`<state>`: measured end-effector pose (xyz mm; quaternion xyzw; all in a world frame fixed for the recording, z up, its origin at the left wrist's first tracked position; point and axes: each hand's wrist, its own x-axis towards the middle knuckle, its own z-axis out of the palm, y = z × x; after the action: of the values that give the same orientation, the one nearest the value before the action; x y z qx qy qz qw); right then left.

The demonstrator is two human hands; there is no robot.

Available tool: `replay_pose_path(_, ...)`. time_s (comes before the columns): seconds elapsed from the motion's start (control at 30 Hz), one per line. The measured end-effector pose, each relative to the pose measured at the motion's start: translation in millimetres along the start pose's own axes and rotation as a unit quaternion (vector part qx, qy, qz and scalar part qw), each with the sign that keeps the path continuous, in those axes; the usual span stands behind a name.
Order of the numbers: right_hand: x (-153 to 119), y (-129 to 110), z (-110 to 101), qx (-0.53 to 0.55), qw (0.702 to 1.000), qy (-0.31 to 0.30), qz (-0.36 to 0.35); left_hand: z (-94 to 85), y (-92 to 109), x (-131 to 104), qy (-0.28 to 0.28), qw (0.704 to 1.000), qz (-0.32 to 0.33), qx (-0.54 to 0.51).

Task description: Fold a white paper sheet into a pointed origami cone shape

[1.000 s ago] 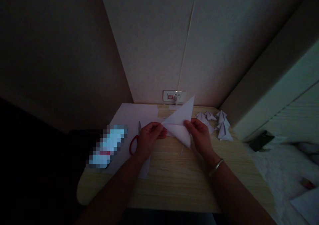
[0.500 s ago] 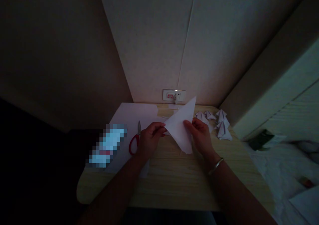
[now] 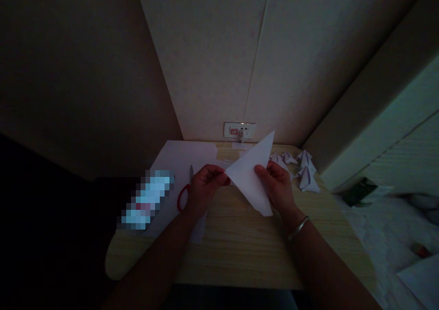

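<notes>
A white sheet of paper [image 3: 252, 173], folded to a pointed shape, is held up above the wooden table [image 3: 247, 255]. My left hand [image 3: 207, 186] pinches its left corner between thumb and fingers. On the paper's right edge, my right hand [image 3: 277, 186] grips with the thumb in front and the fingers partly hidden behind. Red-handled scissors [image 3: 183, 197] lie beside my left hand, partly covered by it. Several folded paper pieces [image 3: 307, 179] stand at the table's back right.
Large white paper [image 3: 185, 157] covers the table's left part, with a lit, blurred phone-like screen [image 3: 147, 200] on it. A wall socket [image 3: 239, 130] with a plug sits behind the table. A green packet [image 3: 360, 192] lies at the right.
The held paper has shifted slightly right and turned a little, its top point and lower edge moving right. My right hand has moved slightly right with it.
</notes>
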<state>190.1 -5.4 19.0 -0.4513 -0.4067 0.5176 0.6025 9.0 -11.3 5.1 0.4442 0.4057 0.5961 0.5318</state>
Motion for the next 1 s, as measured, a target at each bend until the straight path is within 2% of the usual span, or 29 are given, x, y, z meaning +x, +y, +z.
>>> replay_pose_path(0.2,0.2,4.0,-3.4,-0.023,0.999,-0.010,-0.047,1.3,-0.1,1.0,0.007,0.998,-0.039,-0.056)
replay_pose_path(0.33,0.4,4.3,-3.2,-0.024,0.999,-0.013,-0.045,2.0,-0.1,2.0,0.011,0.997,-0.050,-0.058)
replay_pose_path(0.5,-0.9,0.3,0.2,-0.022,1.000,-0.007,-0.019,0.3,-1.1,2.4,0.015,0.999,-0.025,-0.031)
replay_pose_path(0.7,-0.3,-0.1,0.7,-0.019,0.999,-0.024,0.019,3.1,5.2,-1.4,0.026,0.998,0.025,0.053)
replay_pose_path(0.83,2.9,3.6,-1.9,-0.028,0.998,-0.046,0.027,5.6,7.4,-2.8,-0.014,0.998,-0.030,0.055)
replay_pose_path(0.9,4.8,5.1,-3.2,-0.025,0.998,-0.050,0.009,5.1,5.5,-2.0,-0.022,0.997,-0.055,0.056)
replay_pose_path(1.0,5.6,5.5,-4.8,0.000,0.997,-0.060,-0.037,2.6,1.3,0.0,0.032,0.996,-0.039,0.073)
